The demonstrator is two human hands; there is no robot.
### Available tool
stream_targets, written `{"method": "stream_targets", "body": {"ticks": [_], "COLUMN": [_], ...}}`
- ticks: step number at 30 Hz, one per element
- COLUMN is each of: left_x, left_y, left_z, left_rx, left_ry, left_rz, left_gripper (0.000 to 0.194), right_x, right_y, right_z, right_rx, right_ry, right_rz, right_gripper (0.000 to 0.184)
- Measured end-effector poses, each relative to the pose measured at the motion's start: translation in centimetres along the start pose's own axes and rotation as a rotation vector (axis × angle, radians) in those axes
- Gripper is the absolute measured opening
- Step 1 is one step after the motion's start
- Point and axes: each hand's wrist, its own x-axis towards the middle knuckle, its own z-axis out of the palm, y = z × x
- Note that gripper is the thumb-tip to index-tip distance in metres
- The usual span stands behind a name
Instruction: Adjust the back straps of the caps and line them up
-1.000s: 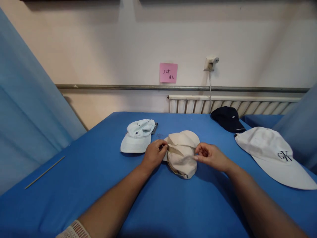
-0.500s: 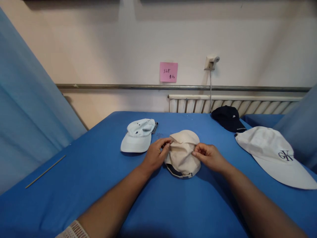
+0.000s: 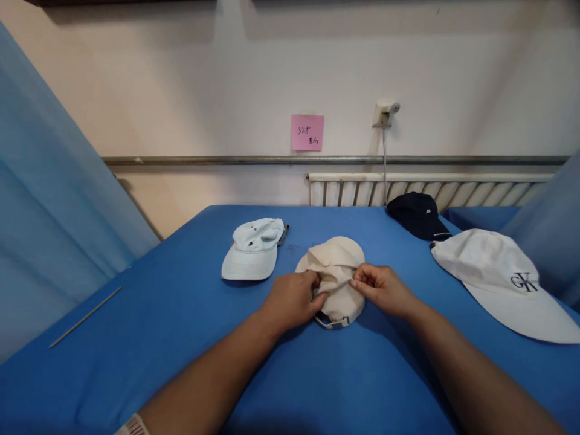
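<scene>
A beige baseball cap [image 3: 338,257] lies on the blue-covered table [image 3: 181,338], its brim pointing away from me and its strap with a buckle towards me. Its crown is creased and partly sunken. My left hand [image 3: 296,299] grips the crown's left side, thumb and fingers bent around the cloth. On the opposite side, my right hand [image 3: 380,289] pinches the fabric between thumb and forefinger. Fingertips of the left hand are partly hidden by the folds.
A pale blue cap [image 3: 251,251] sits to the left. At the right are a black cap [image 3: 417,214] and a larger white cap [image 3: 493,266] with dark letters. A thin stick [image 3: 86,316] lies far left. Behind the table stand a radiator [image 3: 353,188] and a wall rail [image 3: 226,161].
My left hand has slid down and towards me along the cap's left side, uncovering part of the brim's side. The right hand stays nearly where it was.
</scene>
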Motion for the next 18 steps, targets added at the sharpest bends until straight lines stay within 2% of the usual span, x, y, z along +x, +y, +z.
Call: {"method": "stream_targets", "body": {"ticks": [4, 7, 11, 13, 15, 18], "left_x": [0.4, 0.2, -0.8, -1.3, -1.4, -1.1], "left_y": [-0.2, -0.3, 0.5, 1.0, 1.2, 1.0], "left_z": [0.6, 0.8, 1.1, 1.0, 0.6, -0.3], "left_rx": [-0.078, -0.075, 0.142, 0.181, 0.119, 0.046], "left_ry": [-0.041, 0.002, 0.174, 0.194, 0.138, 0.043], "left_rz": [-0.036, -0.018, 0.162, 0.231, 0.209, 0.053], "left_gripper": [0.016, 0.011, 0.013, 0.017, 0.022, 0.036], "right_x": [0.0, 0.0, 0.0, 0.0, 0.0, -0.1], "right_y": [0.1, 0.2, 0.0, -0.2, -0.3, -0.4], "right_z": [0.0, -0.1, -0.1, 0.0, 0.1, 0.2], "right_rx": [-0.029, -0.059, -0.097, -0.111, -0.123, -0.138], "right_ry": [-0.011, -0.003, 0.031, 0.028, 0.017, 0.007], "right_rz": [0.005, -0.013, -0.036, -0.034, -0.031, -0.026], "right_gripper": [0.020, 0.020, 0.019, 0.018, 0.018, 0.018]}}
